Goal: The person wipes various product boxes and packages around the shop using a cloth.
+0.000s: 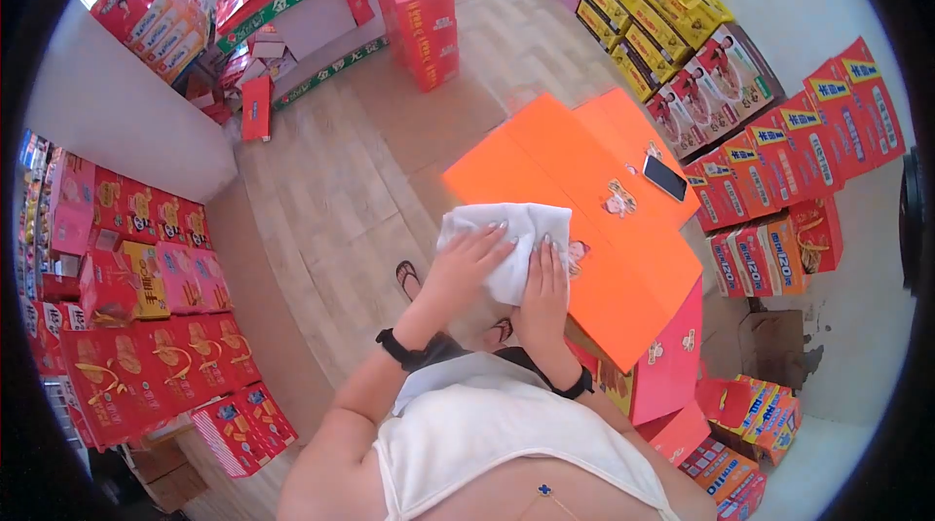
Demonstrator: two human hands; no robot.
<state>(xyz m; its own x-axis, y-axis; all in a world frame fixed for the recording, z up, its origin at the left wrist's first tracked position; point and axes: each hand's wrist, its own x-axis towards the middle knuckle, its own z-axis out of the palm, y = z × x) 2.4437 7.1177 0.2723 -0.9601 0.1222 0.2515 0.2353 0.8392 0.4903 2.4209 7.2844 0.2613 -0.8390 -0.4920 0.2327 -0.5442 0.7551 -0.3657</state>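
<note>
Where the fingers of the left hand (469,260) lie flat and slightly parted on the white cloth (531,218), those of the right hand (543,294) rest straight and close together beside them; neither appears to grip. The cloth lies over the left edge of the orange box (541,153), seemingly reaching past it. In my judgement, uneven pressure there could drag the cloth off, its underside support being hidden. Farther right, a phone (664,177) lies near the orange surface's edge; a knock could dislodge it. A pink box (670,357) shows below.
</note>
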